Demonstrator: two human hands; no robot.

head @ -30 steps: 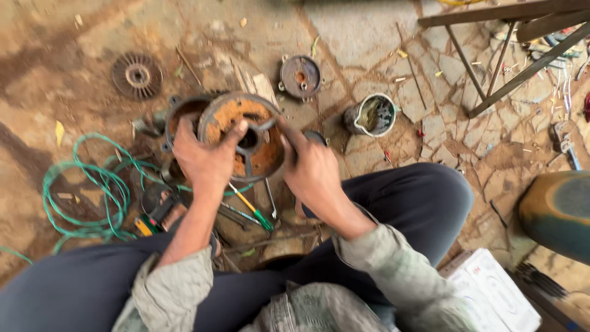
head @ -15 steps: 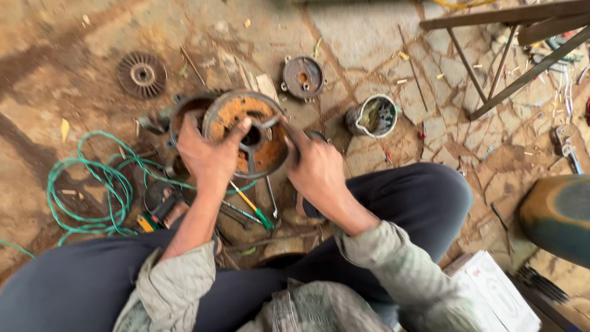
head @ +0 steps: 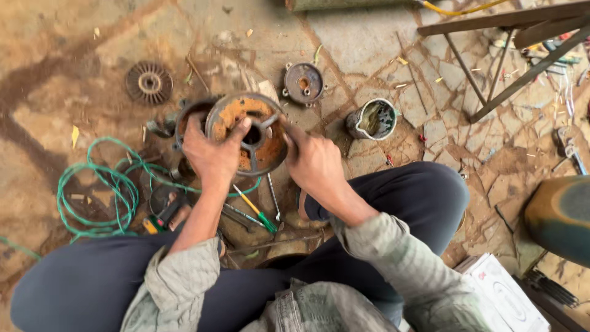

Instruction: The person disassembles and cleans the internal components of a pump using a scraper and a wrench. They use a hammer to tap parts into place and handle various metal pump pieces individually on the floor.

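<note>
A rusty round motor end cover is held up between my knees. My left hand grips its left rim with the thumb over the top edge. My right hand holds the right rim, fingers reaching into the central opening. Behind the cover a dark round motor housing rests on the ground. Below my hands lie a green-handled screwdriver and other thin metal tools.
A finned fan wheel, a second round end cover and a white tin of small parts lie on cracked stone paving. A coiled green cable lies left. A metal frame stands at top right, a white box at bottom right.
The cover has been turned slightly in my hands and both hands have shifted their grip on its rim; the view has drifted a little.
</note>
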